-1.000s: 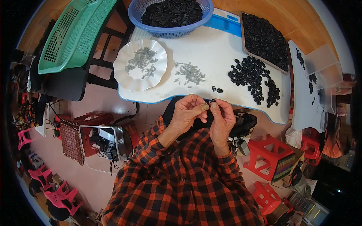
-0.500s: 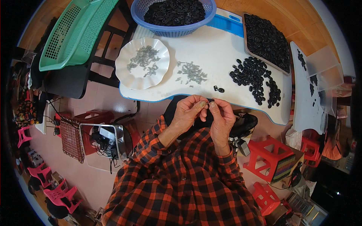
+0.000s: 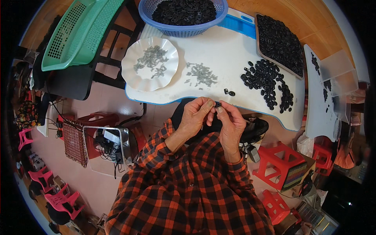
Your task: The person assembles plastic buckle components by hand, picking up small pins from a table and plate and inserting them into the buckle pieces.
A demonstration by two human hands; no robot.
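My left hand [image 3: 192, 116] and my right hand [image 3: 231, 124] meet just off the near edge of the white table [image 3: 231, 41]. The right thumb and forefinger pinch a small black plastic piece [image 3: 218, 104]. Against it, the left thumb and fingertips are pressed together; whatever they hold is too small to make out. Beyond my hands lie two loose black pieces [image 3: 229, 92]. A pile of tiny grey, spring-like pieces [image 3: 202, 74] is at the middle of the table, and a spread of black oval pieces [image 3: 264, 80] is to the right.
A white scalloped plate [image 3: 131, 78] with more grey pieces stands at left. Behind are a blue basket [image 3: 188, 29] and a tray [image 3: 260, 51], both full of black pieces. A green basket [image 3: 78, 53] is far left; red stools [image 3: 270, 166] stand at lower right.
The view has shifted slightly. My hands stay together in nearly the same place, and the black piece shows more plainly between the fingertips.
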